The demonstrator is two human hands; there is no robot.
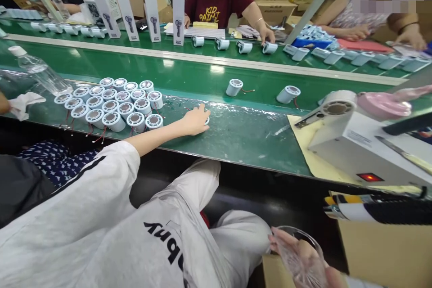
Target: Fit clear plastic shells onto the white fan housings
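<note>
The left hand (pixel 195 120) is stretched out across the green surface (pixel 236 137), fingers curled down over a small white cylindrical motor part (pixel 206 120) of which only an edge shows past the fingertips. It seems to be closing on it, though I cannot tell whether the part is truly gripped or merely covered. The right hand (pixel 312 263) is low by the lap, clasping a piece of clear crinkled plastic film (pixel 297 252), fingers wrapped around it.

From where I stand, the reach is the weak spot. The arm is nearly full length, so a grip on that little round piece could be shallow; it may roll or skid on the glossy surface, which looks covered with shiny film. Thin red wires trail from similar parts, and a snagged lead could tug loose.

Just left of the hand sits the cluster of motor parts (pixel 113 103), packed touching one another, wires dangling over the near edge. A forearm swinging back could sweep the nearest ones off.

Further out, two loose parts (pixel 234 87) (pixel 288 94) lie on the belt, well apart. To the right a white machine (pixel 357 144) shows a lit red switch (pixel 370 177); a sleeve or the film straying there might be trouble. A water bottle (pixel 40 72) lies at far left, and other people work across the belt.
</note>
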